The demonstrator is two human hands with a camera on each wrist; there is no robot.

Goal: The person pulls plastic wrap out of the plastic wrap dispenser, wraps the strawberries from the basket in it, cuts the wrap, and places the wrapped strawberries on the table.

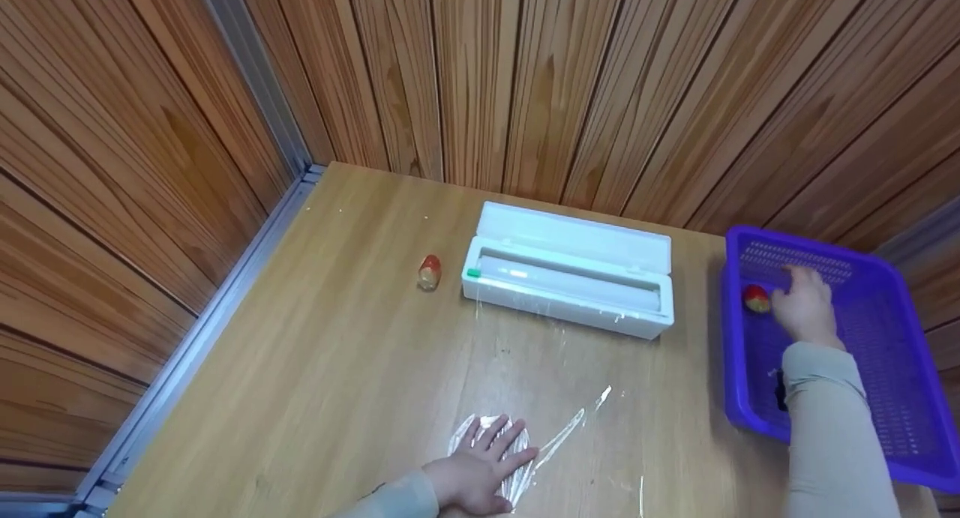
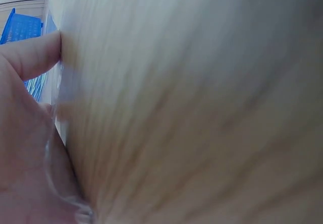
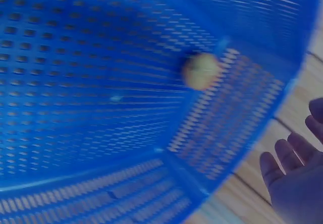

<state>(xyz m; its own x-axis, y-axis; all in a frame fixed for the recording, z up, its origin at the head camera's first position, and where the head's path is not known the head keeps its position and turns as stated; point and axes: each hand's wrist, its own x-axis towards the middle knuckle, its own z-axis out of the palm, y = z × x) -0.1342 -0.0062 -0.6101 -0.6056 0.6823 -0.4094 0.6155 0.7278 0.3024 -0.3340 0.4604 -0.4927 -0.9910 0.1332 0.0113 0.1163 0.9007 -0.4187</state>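
My left hand lies with fingers spread on a crumpled piece of clear plastic wrap near the table's front edge. In the left wrist view its thumb rests along the tabletop. My right hand reaches into the purple basket, fingers extended and holding nothing. Just left of it is a small, round red-and-yellow fruit, which looks pale yellow and blurred against the basket mesh in the right wrist view. Another red-and-yellow piece, shiny as if wrapped in film, sits on the table.
A white wrap dispenser box stands at the back with its lid raised, a roll of film inside and a green slider at its left end. Strips of film lie on the wooden table. A dark object shows inside the basket beside the sleeve.
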